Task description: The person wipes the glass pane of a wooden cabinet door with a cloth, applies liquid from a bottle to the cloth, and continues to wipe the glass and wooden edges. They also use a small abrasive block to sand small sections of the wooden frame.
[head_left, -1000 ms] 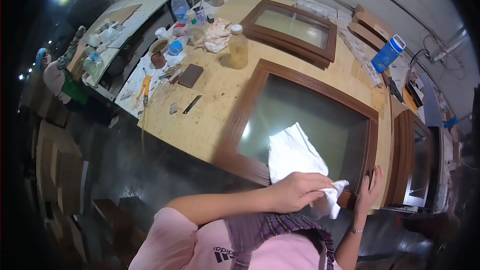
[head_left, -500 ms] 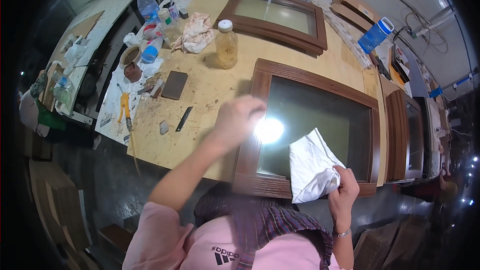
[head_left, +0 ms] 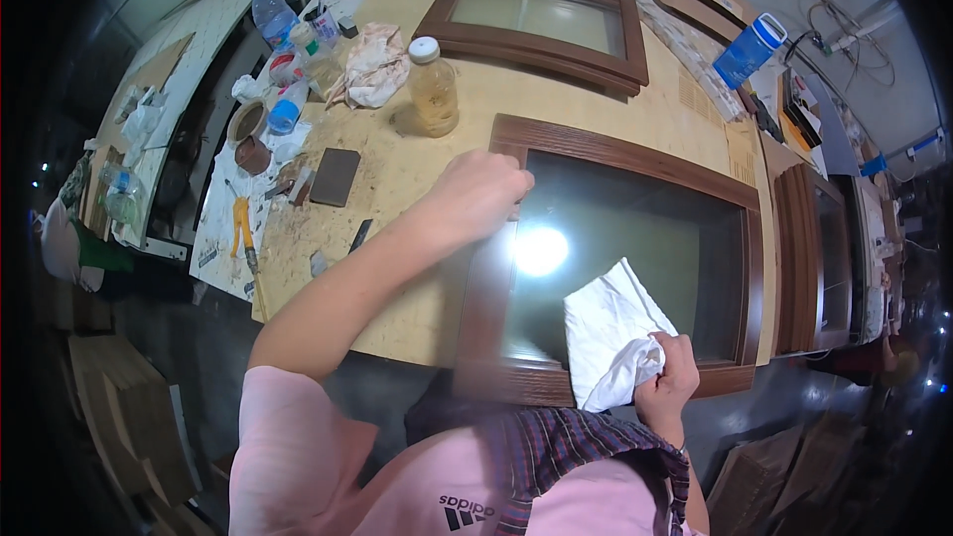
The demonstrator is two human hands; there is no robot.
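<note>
Head view: right hand [head_left: 669, 374] grasps white cloth [head_left: 608, 333], likely soft, over near rail [head_left: 536, 385] of glazed wooden frame [head_left: 615, 160] on near side of table [head_left: 392, 159]; left hand [head_left: 483, 191] curled at left rail [head_left: 487, 288], grip unclear. Frame looks stiff, heavy, glass [head_left: 635, 223] fragile; hold by rails.

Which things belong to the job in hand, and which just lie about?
In hand: white cloth, gripped by the right hand; framed glass panel, by the left hand.

Apparently lying about: capped bottle, dark block, yellow tool, stained rag.
</note>
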